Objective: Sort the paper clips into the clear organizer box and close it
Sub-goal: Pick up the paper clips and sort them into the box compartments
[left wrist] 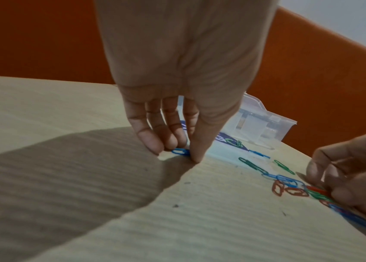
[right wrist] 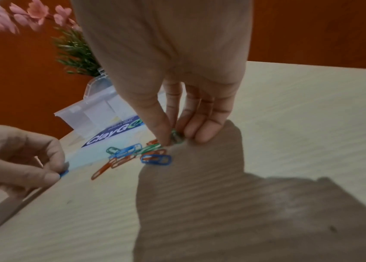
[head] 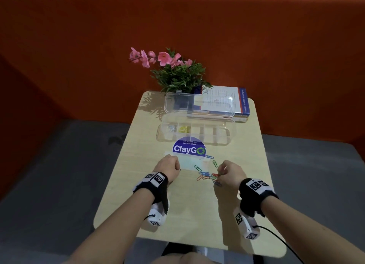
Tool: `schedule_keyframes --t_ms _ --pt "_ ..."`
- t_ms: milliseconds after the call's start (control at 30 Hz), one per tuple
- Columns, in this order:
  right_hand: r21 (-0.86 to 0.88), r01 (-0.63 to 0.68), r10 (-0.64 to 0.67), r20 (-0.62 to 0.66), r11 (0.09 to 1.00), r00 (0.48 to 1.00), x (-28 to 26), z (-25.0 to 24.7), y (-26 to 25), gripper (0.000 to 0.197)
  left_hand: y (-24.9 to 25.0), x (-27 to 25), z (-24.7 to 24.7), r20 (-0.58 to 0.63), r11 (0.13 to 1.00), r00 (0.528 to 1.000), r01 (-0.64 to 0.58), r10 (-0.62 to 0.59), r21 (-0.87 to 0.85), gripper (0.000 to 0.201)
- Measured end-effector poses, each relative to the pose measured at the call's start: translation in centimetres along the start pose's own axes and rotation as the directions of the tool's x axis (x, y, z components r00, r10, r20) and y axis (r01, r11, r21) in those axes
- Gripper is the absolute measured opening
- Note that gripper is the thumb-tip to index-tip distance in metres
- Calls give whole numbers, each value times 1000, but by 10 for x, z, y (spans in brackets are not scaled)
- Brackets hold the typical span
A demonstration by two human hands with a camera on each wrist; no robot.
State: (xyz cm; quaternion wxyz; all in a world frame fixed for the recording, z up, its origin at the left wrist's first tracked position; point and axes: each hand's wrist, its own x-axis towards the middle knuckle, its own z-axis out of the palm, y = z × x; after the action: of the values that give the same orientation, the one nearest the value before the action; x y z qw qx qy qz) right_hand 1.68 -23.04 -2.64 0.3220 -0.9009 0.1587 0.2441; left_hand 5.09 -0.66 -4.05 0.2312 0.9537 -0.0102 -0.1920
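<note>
The clear organizer box stands open at the back of the small table, its lid raised; blue and yellow clips lie in its leftmost compartments. A pile of coloured paper clips lies in front of it, with green and blue strays beside it. My left hand is left of the pile, its thumb and fingers pinching a blue clip just above the tabletop. My right hand is at the pile's right edge, where its thumb and fingers pinch a green clip.
A round ClayGo sticker lies between the box and my hands. A pink-flowered plant and a book stand behind the box. The light wood table is narrow, with an orange wall behind and grey floor on both sides.
</note>
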Motion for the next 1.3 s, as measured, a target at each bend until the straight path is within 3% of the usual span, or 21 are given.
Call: schedule_keyframes --t_ms 200,500,667,767,900,1300 --pt "47 18 -12 -120 999 993 9 -10 -4 13 1 0 5 12 1000 1000 -16 16 -4 18" --pt "-45 41 -45 -88 998 995 16 -4 -27 16 -5 -2 8 31 999 999 -43 43 -17 22" --pt "-140 94 -101 -44 986 994 17 -4 -33 9 13 -4 11 -23 980 980 -197 198 39 15" --pt "-43 42 -45 -76 998 996 14 -10 -24 12 30 -3 17 12 955 957 -289 289 70 19" --pt "55 31 -25 -98 998 995 8 -13 0 8 45 4 22 100 935 942 -331 320 126 24" --pt "-187 110 -107 24 976 994 -4 2 4 21 54 13 15 164 916 939 -332 301 223 11"
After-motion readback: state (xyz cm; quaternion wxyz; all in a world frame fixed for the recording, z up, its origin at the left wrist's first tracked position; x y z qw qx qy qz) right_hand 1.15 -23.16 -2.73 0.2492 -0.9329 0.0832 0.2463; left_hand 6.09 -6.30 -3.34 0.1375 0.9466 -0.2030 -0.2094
